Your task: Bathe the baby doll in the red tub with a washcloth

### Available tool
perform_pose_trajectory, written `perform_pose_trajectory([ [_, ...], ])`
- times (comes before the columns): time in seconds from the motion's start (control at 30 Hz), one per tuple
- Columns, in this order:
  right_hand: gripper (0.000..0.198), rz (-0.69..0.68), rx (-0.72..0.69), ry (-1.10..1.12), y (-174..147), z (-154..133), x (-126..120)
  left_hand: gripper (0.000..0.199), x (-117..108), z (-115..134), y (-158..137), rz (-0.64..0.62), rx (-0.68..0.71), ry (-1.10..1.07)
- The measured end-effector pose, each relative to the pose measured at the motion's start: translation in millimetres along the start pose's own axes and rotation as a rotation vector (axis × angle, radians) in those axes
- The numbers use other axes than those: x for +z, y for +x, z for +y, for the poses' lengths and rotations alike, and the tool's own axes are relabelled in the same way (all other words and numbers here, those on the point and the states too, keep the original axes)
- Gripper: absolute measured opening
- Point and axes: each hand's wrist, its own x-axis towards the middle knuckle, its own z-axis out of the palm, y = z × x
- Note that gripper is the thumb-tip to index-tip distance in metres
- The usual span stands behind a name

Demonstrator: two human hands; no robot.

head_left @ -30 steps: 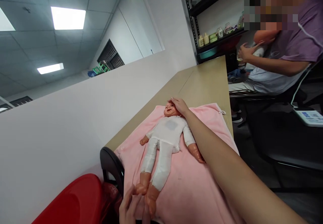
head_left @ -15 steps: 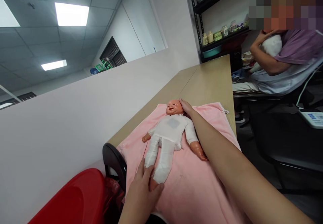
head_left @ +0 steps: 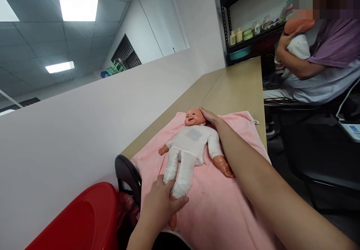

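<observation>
A baby doll (head_left: 188, 145) with a white cloth body and orange-brown head, hands and feet lies on its back on a pink towel (head_left: 219, 205). Its head points away from me. My right hand (head_left: 208, 116) cups the side of the doll's head, with some of its fingers hidden behind it. Across the doll's lower legs lies my left hand (head_left: 163, 199), its thumb on one side and its fingers on the other. One foot shows below that hand; the other is covered.
The towel covers the near part of a wooden table (head_left: 233, 92) along a white wall (head_left: 98, 126). A red chair (head_left: 81, 216) is at lower left, a black chair (head_left: 317, 148) at right. A seated person (head_left: 317, 62) holds another doll (head_left: 299, 45). Shelves (head_left: 253, 39) carry bottles and jars.
My left hand has shifted slightly along the doll's legs, and a foot now shows below it. My right hand stays at the head. The view has tilted a little.
</observation>
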Motion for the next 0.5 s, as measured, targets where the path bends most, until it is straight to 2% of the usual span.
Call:
perform_pose_trajectory([
  [0.1, 0.071, -0.062, 0.015, 0.046, -4, 0, 6, 0.055, 5, -1, -1, 0.035, 0.005, -0.059],
  [0.17, 0.072, -0.085, -0.034, 0.103, -6, -2, 10, 0.055, 7, 1, -2, 0.04, -0.01, -0.076],
  [0.27, 0.062, -0.067, -0.141, 0.18, -5, -2, 14, 0.057, 8, 4, -5, 0.048, -0.035, -0.074],
  [0.37, 0.052, -0.044, -0.169, 0.248, -3, 1, 14, 0.061, 9, 6, -6, 0.06, -0.041, -0.062],
  [0.5, 0.051, -0.114, -0.206, 0.173, 1, 10, 17, 0.058, 10, 7, -6, 0.066, -0.051, -0.054],
])
